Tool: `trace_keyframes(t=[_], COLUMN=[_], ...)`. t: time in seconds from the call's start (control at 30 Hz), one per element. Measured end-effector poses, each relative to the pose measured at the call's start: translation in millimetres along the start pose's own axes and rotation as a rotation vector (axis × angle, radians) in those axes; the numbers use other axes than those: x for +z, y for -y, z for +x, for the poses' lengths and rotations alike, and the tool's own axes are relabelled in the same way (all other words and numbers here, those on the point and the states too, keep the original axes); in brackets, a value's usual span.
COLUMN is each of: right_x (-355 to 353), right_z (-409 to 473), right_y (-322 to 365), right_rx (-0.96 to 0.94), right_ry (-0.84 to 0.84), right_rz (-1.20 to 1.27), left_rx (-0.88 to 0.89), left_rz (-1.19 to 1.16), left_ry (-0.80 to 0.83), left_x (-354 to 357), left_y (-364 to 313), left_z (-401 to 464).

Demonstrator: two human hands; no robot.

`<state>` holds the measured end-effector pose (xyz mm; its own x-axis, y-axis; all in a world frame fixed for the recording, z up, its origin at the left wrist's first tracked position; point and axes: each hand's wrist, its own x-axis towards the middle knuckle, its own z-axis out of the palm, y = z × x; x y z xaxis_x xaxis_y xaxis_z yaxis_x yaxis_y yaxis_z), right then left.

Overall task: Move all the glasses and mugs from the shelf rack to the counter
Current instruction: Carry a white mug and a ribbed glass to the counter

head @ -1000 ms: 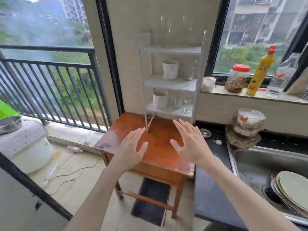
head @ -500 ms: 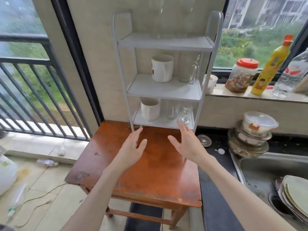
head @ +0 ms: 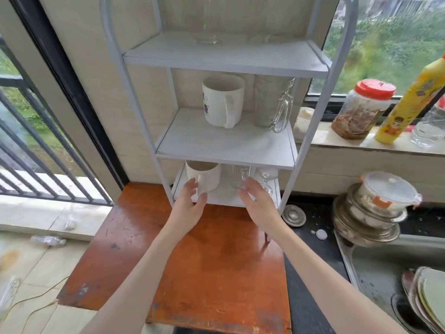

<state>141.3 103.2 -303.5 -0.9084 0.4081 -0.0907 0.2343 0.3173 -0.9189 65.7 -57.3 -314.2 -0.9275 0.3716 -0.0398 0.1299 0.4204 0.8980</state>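
Mugs and glasses are all on the rack point(head: 310, 150), none on the counter point(head: 310, 273) yet, so by my reading you are at the very first pick. Your left hand point(head: 190, 208) has its fingers spread and relaxed, thumb out, gripping nothing; the lower mug point(head: 204, 177) sits just beyond its fingertips, close enough that I cannot tell whether they touch it. Your right hand point(head: 258, 203) is spread the same way and empty, with the small glass point(head: 238, 177) right at its fingertips and the stemmed glass point(head: 266, 179) just outboard of it. Both palms face inward, which suits wrapping each vessel from the side under the low shelf above. Higher than both hands, the upper mug point(head: 222, 100) stands handle toward you beside a glass mug point(head: 272, 102), and faint clear glasses point(head: 207, 32) sit on top. The counter lies to the right of your right forearm.
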Motion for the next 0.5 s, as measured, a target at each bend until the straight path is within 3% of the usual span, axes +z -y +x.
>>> trace_keyframes(t=[0.2, 0.5], right_x=[8, 20], right_z=[19, 29], right_y=[5, 6], right_rx=[0.113, 0.078], right_ry=[-0.050, -0.149], right_rz=[0.242, 0.188], left_rx=[-0.105, -0.202], left_rz=[-0.092, -0.275], left_ry=[0.001, -0.046], left_x=[7, 12], left_y=[2, -1], left_z=[19, 25])
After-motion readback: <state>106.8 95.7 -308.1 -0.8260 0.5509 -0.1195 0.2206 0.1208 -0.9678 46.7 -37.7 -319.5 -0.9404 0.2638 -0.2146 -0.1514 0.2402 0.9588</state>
